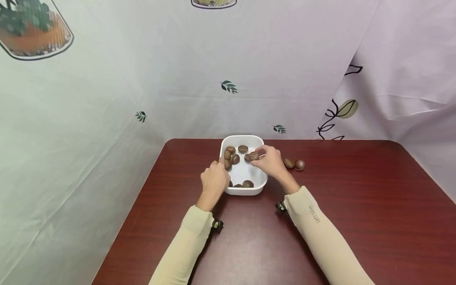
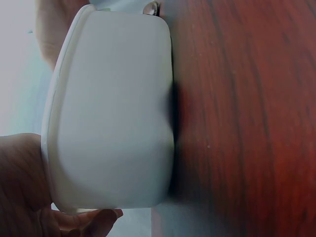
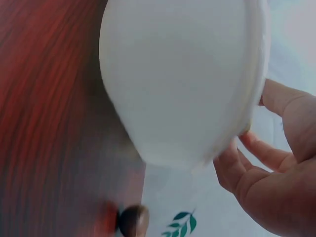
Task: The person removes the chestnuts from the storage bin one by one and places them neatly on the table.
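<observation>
A white plastic container (image 1: 244, 190) with rounded corners stands on the table, several brown chestnuts (image 1: 235, 159) lying inside it. My left hand (image 1: 215, 176) grips its left rim; in the left wrist view the fingers (image 2: 101, 223) curl round the container's end. Over the right part of the container, my right hand (image 1: 271, 160) pinches a chestnut (image 1: 254, 156) between thumb and fingers. Another chestnut (image 1: 247, 158) shows right beside the held one. In the right wrist view the container's wall (image 3: 177, 84) hides most of what the right fingertips hold.
Two more chestnuts (image 1: 299, 165) lie on the dark red wooden table (image 1: 356, 190), right of the container. Behind the table's far edge hangs a pale cloth (image 1: 185, 71) with leaf prints. Dark wrist devices (image 1: 217, 225) are strapped under both sleeves.
</observation>
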Available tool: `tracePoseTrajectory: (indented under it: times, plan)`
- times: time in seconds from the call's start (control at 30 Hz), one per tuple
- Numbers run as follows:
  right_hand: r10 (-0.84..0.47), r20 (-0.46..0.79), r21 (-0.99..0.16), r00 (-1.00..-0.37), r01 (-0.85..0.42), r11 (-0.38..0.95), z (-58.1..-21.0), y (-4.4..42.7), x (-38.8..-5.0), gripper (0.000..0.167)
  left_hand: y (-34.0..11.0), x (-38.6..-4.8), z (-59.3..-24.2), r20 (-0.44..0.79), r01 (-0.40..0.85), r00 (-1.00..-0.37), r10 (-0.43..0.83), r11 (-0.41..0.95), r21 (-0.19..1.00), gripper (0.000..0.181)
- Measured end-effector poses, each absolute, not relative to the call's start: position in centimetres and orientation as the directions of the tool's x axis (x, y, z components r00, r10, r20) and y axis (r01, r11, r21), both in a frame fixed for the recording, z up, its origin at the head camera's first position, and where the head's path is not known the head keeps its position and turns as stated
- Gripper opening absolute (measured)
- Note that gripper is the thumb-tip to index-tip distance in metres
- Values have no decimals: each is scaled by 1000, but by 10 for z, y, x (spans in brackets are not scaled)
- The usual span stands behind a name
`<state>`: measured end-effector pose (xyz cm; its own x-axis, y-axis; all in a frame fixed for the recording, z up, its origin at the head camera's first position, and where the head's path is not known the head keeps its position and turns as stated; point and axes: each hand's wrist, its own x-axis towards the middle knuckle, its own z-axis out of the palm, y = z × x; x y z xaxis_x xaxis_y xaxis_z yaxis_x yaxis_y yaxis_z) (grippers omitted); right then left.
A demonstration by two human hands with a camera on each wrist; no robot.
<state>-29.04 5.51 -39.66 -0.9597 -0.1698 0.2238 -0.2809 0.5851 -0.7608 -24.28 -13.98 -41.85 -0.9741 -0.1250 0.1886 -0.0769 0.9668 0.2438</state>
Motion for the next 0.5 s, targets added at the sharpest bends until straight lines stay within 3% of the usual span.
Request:
tracePoseTrajectory:
  times: [0.5]
  plan:
    - [-117,210,-769,-971,-238,593,-396,111,-293,42,-139,-242,-418,155,-96,-978,-137,965,244,53]
